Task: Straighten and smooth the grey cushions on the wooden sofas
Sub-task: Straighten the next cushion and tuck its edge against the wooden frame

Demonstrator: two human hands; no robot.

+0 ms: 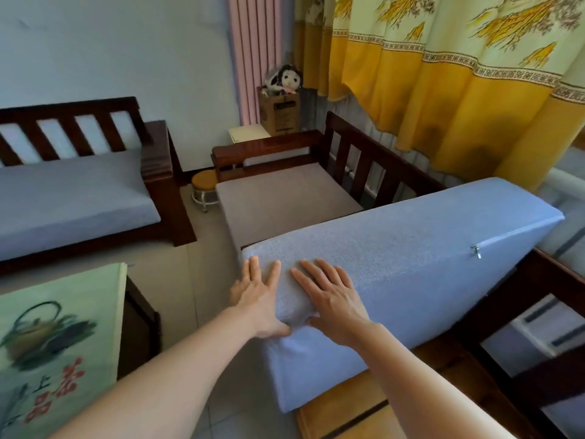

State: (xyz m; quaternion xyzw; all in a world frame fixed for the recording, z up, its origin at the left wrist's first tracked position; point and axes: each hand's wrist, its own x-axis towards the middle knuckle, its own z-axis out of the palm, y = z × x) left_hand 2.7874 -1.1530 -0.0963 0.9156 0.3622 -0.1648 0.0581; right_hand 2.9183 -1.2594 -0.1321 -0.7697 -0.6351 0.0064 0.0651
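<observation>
A thick grey cushion lies tilted across the near wooden sofa, its zip side facing up on the right and its front corner hanging over the seat's edge. My left hand lies flat on the cushion's near left corner, fingers straight, thumb at the fabric's fold. My right hand presses flat beside it, fingers spread. A second grey cushion sits on the far part of this sofa. Another grey cushion lies on the wooden sofa along the left wall.
A low table with a green printed cloth stands at the left front. A small round stool sits between the sofas. A cardboard box with a plush toy is in the corner. Yellow curtains hang behind.
</observation>
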